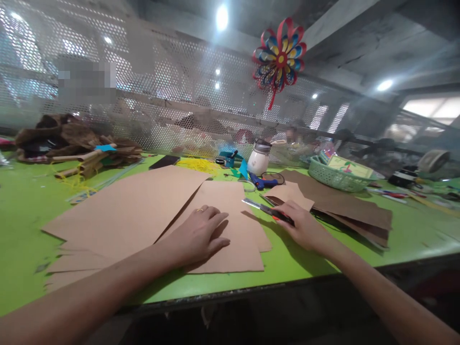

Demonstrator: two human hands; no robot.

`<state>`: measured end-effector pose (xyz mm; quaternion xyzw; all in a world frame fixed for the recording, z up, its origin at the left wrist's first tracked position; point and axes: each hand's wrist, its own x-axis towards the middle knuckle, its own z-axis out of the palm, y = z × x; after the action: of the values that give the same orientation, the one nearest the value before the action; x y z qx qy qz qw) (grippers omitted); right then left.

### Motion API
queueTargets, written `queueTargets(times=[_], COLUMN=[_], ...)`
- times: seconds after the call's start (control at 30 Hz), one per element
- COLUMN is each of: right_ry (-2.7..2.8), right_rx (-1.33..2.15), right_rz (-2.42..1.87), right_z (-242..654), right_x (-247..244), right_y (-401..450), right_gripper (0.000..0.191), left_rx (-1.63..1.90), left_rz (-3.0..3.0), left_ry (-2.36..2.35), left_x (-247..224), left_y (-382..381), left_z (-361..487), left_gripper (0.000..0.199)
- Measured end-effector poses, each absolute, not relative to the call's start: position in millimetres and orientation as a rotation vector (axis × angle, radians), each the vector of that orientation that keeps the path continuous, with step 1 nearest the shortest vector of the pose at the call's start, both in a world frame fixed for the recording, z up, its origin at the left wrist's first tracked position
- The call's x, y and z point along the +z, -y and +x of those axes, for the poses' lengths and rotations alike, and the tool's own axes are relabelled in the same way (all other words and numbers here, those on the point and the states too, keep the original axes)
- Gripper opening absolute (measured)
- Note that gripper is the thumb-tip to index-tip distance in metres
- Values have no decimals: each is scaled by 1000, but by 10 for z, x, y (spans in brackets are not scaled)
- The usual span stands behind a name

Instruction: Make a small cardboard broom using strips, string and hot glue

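A tan paper sheet (244, 242) is laid flat on the green table (21, 201), near its front edge, and is partly covered by the left hand (203, 235). The left arm is stretched in from the bottom left corner, and the palm is turned down. The right arm is stretched in from the bottom right, and the right hand (300, 225) is pointed up and to the left.

The left hand is rested on the sheet, with its fingers a little bent and the thumb set apart. A gold ring (200, 209) is worn on it. The right hand is closed around a black and orange cutter (268, 209). Its blade is pointed left, by the right edge of the sheet; whether the paper is touched by the tip cannot be told.

To the left, more tan sheets (125, 211) are piled. Beyond the right hand, a small tan piece (287, 194) and dark brown sheets (354, 206) are seen. Past the cutter, a blue glue gun (264, 182) is laid near a white bottle (258, 160). A mark is shown on the bottle, but it is too small to be read. Cards with pictures (350, 166) are held in a green basket (334, 180). Yellow strips (197, 165) are heaped farther back. Above, a red, blue and yellow paper flower (281, 60) is hung.
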<state>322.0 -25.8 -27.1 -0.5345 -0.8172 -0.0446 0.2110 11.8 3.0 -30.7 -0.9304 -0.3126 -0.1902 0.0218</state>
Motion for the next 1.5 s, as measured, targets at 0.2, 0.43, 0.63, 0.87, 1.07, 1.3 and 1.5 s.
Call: queueTargets(times=[0.2, 0.43, 0.63, 0.87, 1.07, 1.3, 1.5], right_ry=[2364, 2367, 2371, 2403, 2466, 2440, 2454], right_rx=[-4, 82, 139, 229, 283, 316, 272], right_rz=[-1561, -1542, -1499, -1421, -1415, -1408, -1485], right_z=[3329, 3241, 3250, 3269, 3215, 3218, 3164], right_x=[-257, -251, -230, -195, -82, -97, -102], right_y=[585, 649, 681, 846, 1090, 1250, 1416], right_gripper=[18, 22, 22, 21, 21, 22, 25], left_rx=[-583, -550, -554, -588, -545, -496, -530], left_rz=[-2950, -3099, -3141, -3138, -3059, -3009, -2975], left_ry=[1087, 1265, 1223, 959, 855, 747, 601], left_x=[-356, -266, -275, -320, -305, -302, -211], left_y=[-194, -200, -206, -224, -148, -94, 50], left_z=[92, 116, 101, 79, 124, 160, 233], left_gripper=[65, 69, 63, 34, 33, 32, 27])
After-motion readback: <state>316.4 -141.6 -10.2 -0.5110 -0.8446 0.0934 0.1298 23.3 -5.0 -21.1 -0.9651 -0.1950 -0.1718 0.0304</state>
